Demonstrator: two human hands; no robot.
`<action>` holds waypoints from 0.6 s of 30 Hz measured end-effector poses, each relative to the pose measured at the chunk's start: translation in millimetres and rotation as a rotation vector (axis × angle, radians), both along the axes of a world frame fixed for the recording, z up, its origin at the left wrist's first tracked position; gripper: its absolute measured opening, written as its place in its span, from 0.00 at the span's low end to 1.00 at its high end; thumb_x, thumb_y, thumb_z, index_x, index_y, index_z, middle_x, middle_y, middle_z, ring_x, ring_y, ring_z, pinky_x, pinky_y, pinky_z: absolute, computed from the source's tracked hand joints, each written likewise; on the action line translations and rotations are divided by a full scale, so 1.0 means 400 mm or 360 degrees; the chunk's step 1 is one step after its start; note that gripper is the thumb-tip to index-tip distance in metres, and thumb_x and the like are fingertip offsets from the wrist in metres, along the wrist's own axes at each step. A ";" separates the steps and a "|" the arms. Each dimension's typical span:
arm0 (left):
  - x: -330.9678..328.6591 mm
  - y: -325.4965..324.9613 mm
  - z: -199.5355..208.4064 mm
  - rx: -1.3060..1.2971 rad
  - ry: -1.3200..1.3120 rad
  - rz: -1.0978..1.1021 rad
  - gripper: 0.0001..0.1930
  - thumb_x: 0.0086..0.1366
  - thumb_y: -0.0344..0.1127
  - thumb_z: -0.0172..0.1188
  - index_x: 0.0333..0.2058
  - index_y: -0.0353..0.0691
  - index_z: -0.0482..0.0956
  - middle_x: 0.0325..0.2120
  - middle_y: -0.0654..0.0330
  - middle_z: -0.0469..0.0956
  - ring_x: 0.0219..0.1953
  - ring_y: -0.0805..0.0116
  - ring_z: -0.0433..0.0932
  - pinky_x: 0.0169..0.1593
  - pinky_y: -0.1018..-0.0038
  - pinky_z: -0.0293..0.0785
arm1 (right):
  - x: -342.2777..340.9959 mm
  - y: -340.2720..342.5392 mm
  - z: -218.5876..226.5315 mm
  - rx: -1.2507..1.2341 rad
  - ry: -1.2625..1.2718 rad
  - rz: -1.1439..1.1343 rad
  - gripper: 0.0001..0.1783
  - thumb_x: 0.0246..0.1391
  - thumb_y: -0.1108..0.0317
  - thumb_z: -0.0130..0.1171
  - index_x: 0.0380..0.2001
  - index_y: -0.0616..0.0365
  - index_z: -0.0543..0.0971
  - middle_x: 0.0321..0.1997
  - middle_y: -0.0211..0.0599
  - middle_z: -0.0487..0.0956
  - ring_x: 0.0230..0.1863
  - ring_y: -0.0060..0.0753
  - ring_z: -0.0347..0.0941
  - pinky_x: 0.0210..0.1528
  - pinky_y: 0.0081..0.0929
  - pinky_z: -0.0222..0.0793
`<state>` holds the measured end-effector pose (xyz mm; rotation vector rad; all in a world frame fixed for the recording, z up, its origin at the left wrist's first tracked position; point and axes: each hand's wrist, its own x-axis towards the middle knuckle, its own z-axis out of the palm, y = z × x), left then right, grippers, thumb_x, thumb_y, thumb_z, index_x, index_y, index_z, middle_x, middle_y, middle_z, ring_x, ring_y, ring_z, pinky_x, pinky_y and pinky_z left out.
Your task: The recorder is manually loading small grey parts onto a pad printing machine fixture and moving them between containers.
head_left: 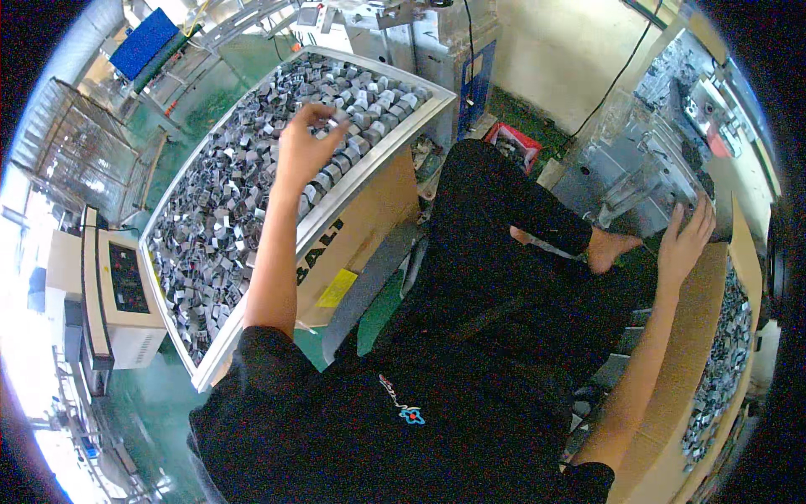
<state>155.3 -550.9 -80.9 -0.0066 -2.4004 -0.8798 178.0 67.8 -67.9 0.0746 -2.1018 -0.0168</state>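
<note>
Nearest my view is the black shirt (pixel 319 445), and beyond it on the left stands a pale-rimmed tray (pixel 433 111) heaped with small grey pieces (pixel 214 193). The left hand (pixel 312 144) is over the heap's far right part, fingers half curled towards the thumb; something pale shows at the fingertips, but blur keeps me from telling whether a piece is gripped. On the right, the right hand (pixel 684 242) is loosely spread beside the machine (pixel 617 181), with nothing visible in it. I'd judge the pieces metal — light singly, stiff, hard to break, perhaps slick — so I'd pinch one by opposite faces, minding the edges. The tray appears to rest on a carton (pixel 382 210); another carton (pixel 667 378) at near right holds similar pieces. Farther off I see a red bin (pixel 525 134) by a pale wall (pixel 550 63), with a beige cabinet (pixel 134 340) — dark-panelled — standing left on the green floor (pixel 147 420).
</note>
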 end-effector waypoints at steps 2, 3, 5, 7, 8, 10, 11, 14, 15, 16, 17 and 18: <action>-0.029 0.018 -0.031 -0.0139 0.0002 0.0008 0.18 0.53 0.43 0.70 0.41 0.39 0.82 0.35 0.51 0.83 0.39 0.59 0.82 0.45 0.66 0.76 | 0.001 -0.004 0.001 -0.0001 0.0009 0.0012 0.27 0.66 0.58 0.50 0.63 0.62 0.66 0.66 0.50 0.66 0.68 0.58 0.57 0.71 0.50 0.49; -0.038 0.031 -0.038 -0.0282 -0.0001 0.0015 0.19 0.51 0.45 0.70 0.39 0.42 0.83 0.35 0.51 0.83 0.39 0.54 0.82 0.46 0.62 0.76 | 0.002 -0.006 0.000 -0.0007 0.0014 0.0024 0.27 0.66 0.58 0.50 0.63 0.63 0.66 0.66 0.50 0.66 0.68 0.57 0.57 0.72 0.50 0.49; -0.050 0.054 -0.050 -0.0376 -0.0018 0.0053 0.19 0.50 0.46 0.69 0.39 0.43 0.83 0.35 0.53 0.83 0.39 0.53 0.81 0.47 0.60 0.75 | 0.003 -0.009 -0.004 0.0000 0.0022 0.0016 0.27 0.66 0.58 0.50 0.63 0.63 0.66 0.66 0.50 0.66 0.69 0.57 0.56 0.72 0.49 0.49; -0.065 0.064 -0.066 -0.0524 -0.0039 0.0128 0.19 0.49 0.48 0.68 0.38 0.46 0.83 0.36 0.59 0.83 0.43 0.53 0.79 0.50 0.57 0.70 | 0.003 -0.010 -0.004 0.0005 0.0035 0.0009 0.27 0.66 0.58 0.49 0.63 0.63 0.66 0.66 0.50 0.66 0.69 0.57 0.56 0.72 0.49 0.48; -0.068 0.066 -0.074 -0.0524 -0.0035 0.0133 0.19 0.49 0.48 0.68 0.38 0.46 0.83 0.36 0.59 0.83 0.43 0.53 0.79 0.50 0.57 0.70 | 0.003 -0.011 -0.003 -0.0021 0.0014 0.0031 0.27 0.66 0.59 0.50 0.63 0.63 0.65 0.67 0.50 0.66 0.69 0.57 0.56 0.72 0.49 0.48; -0.080 0.077 -0.086 -0.0599 -0.0080 0.0186 0.18 0.50 0.49 0.67 0.38 0.48 0.83 0.37 0.62 0.83 0.47 0.56 0.77 0.52 0.57 0.67 | 0.006 -0.007 -0.002 -0.0044 -0.0002 0.0041 0.28 0.66 0.59 0.50 0.63 0.63 0.65 0.67 0.49 0.65 0.69 0.57 0.56 0.72 0.49 0.47; -0.085 0.079 -0.090 -0.0598 -0.0075 0.0185 0.18 0.50 0.49 0.67 0.38 0.48 0.83 0.37 0.62 0.83 0.47 0.56 0.77 0.52 0.57 0.67 | 0.006 -0.005 -0.001 -0.0031 0.0013 0.0055 0.28 0.66 0.59 0.50 0.63 0.63 0.65 0.68 0.49 0.65 0.69 0.57 0.55 0.72 0.49 0.47; -0.095 0.083 -0.102 -0.0661 -0.0131 0.0204 0.18 0.50 0.49 0.67 0.38 0.49 0.83 0.38 0.62 0.83 0.48 0.57 0.76 0.52 0.58 0.65 | 0.010 -0.018 0.001 -0.0019 0.0024 0.0053 0.28 0.67 0.59 0.49 0.63 0.65 0.65 0.67 0.51 0.65 0.69 0.57 0.56 0.71 0.49 0.48; -0.097 0.087 -0.103 -0.0685 -0.0144 0.0209 0.18 0.50 0.49 0.67 0.38 0.49 0.83 0.38 0.62 0.83 0.48 0.57 0.76 0.53 0.58 0.64 | 0.013 -0.019 0.004 -0.0017 0.0023 0.0035 0.27 0.68 0.59 0.49 0.62 0.67 0.65 0.66 0.52 0.65 0.68 0.57 0.56 0.70 0.49 0.50; -0.099 0.089 -0.103 -0.0707 -0.0158 0.0214 0.18 0.51 0.49 0.67 0.38 0.49 0.83 0.38 0.62 0.83 0.48 0.57 0.76 0.53 0.58 0.63 | 0.013 -0.017 0.004 -0.0016 0.0025 0.0032 0.27 0.68 0.59 0.49 0.62 0.67 0.65 0.66 0.52 0.65 0.68 0.57 0.56 0.70 0.49 0.50; -0.101 0.091 -0.103 -0.0704 -0.0155 0.0211 0.18 0.51 0.49 0.67 0.38 0.49 0.83 0.38 0.62 0.83 0.48 0.57 0.76 0.53 0.58 0.63 | 0.012 -0.016 0.004 -0.0019 0.0031 0.0012 0.27 0.68 0.58 0.48 0.62 0.67 0.65 0.66 0.52 0.65 0.68 0.57 0.56 0.70 0.50 0.50; -0.102 0.089 -0.102 -0.0712 -0.0174 0.0221 0.18 0.51 0.49 0.67 0.39 0.49 0.83 0.38 0.62 0.83 0.48 0.57 0.76 0.53 0.58 0.63 | 0.010 -0.020 0.005 -0.0022 0.0038 -0.0004 0.27 0.68 0.58 0.48 0.62 0.67 0.65 0.66 0.52 0.65 0.68 0.57 0.56 0.71 0.50 0.49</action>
